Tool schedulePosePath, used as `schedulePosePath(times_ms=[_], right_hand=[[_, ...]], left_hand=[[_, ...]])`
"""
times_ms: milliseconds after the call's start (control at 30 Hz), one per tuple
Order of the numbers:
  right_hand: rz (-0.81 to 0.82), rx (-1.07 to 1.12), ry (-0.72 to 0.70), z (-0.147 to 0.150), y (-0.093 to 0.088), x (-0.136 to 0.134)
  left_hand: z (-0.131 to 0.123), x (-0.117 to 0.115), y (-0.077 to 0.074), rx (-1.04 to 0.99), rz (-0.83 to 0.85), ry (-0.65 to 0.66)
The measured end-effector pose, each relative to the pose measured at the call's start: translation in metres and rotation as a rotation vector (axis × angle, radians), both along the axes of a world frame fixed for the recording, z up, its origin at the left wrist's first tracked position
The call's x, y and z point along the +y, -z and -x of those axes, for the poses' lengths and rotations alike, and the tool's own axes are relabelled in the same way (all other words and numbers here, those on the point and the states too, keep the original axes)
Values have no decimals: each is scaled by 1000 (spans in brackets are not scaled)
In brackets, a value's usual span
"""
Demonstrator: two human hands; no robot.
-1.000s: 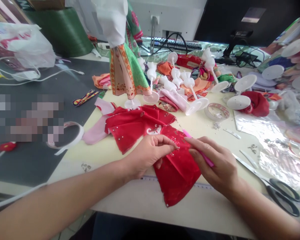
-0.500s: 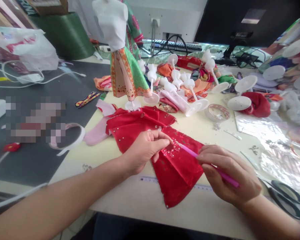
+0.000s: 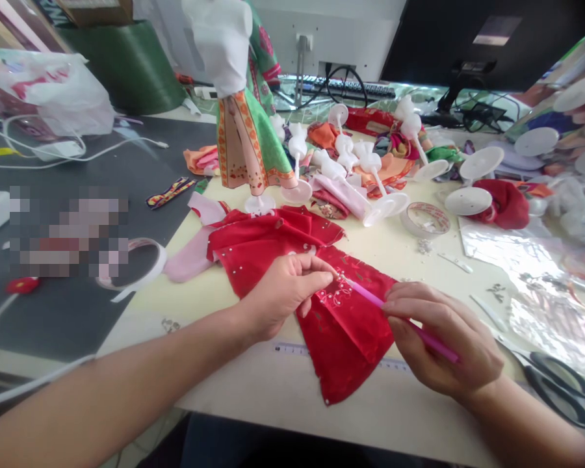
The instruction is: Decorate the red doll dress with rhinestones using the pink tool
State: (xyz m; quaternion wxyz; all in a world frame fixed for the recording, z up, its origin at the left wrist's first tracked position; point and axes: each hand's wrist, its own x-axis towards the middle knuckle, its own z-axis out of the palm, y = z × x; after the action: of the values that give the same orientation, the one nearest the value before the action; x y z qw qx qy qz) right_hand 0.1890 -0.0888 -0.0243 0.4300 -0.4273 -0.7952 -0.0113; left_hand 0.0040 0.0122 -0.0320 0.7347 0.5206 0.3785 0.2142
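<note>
Two hands meet on a red dress [image 3: 341, 325] lying flat on the table [image 3: 253, 390]. Left hand [image 3: 285, 292] pinches the embroidered cloth, steadying it. Right hand [image 3: 443, 344] is closed around a pink tool [image 3: 370, 298], tip just beside the left fingertips. Scissors [image 3: 556, 383] lie right of it; doll stands [image 3: 370, 175] crowd beyond.

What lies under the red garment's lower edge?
A ruler printed along the table edge runs under the red garment; its middle stretch is covered by the cloth.
</note>
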Motion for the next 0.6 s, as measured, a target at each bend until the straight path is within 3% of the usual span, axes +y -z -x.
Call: schedulePosePath(times_ms=[600], right_hand=[[-2, -16, -26, 1, 0, 1]], left_hand=[[-3, -1, -2, 64, -8, -3]])
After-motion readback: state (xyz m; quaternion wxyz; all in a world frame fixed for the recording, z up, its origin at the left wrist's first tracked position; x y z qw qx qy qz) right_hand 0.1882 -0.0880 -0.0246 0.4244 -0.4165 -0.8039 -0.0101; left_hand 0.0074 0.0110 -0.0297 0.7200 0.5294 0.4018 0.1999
